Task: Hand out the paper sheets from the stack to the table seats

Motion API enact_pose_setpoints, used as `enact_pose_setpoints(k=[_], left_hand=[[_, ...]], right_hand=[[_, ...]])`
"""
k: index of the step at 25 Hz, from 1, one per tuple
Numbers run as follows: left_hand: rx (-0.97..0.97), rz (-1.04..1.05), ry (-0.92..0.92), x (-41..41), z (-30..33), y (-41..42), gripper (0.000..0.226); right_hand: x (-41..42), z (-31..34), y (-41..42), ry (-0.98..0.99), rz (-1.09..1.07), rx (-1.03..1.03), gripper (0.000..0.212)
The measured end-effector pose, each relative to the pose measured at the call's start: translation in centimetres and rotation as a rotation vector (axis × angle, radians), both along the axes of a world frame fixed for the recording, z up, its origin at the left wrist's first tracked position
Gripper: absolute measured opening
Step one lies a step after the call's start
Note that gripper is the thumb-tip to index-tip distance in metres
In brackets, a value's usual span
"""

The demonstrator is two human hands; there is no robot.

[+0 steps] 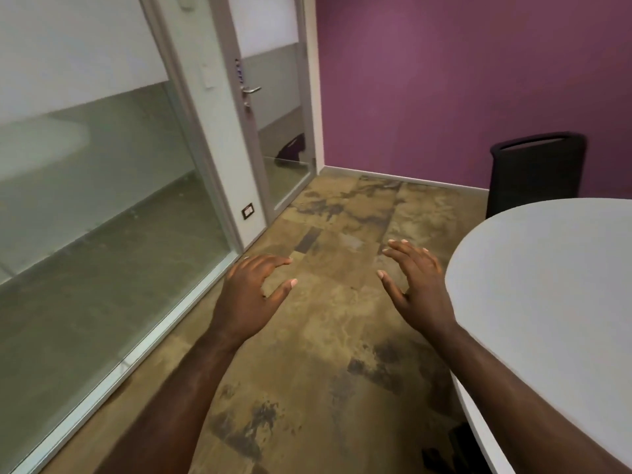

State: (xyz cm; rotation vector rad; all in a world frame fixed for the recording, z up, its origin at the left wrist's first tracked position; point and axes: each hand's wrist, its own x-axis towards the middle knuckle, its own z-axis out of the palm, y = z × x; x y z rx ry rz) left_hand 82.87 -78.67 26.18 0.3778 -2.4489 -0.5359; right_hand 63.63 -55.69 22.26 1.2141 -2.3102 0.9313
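White table [554,285] at 3 o'clock, bare hands over carpet.
Left hand [251,295] and right hand [415,285] hover with fingers spread, holding nothing.

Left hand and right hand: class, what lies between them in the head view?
Nothing is held between the left hand and the right hand. The head view shows only bare brown carpet in the gap.
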Motion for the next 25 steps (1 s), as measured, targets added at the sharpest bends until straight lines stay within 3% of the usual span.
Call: enact_pose_setpoints(k=[13,18,25], left_hand=[[0.049,-0.525,-0.074,-34.1,-3.3,-5.6,0.043],[0.008,-0.881,-0.142,-45.6,-4.4,-0.8,0.042],[-0.029,-1.277,-0.176,-59.2,-5.8,13.2,0.050]], right_hand=[[-18.5,-3.4,-0.8,0.015,-0.532,0.010,0.033],[-21.3,-4.4,2.3,-0.045,-0.842,-0.007,0.040],[-24.3,-7.1,12.1,-0.104,-1.252,-0.065,0.046]])
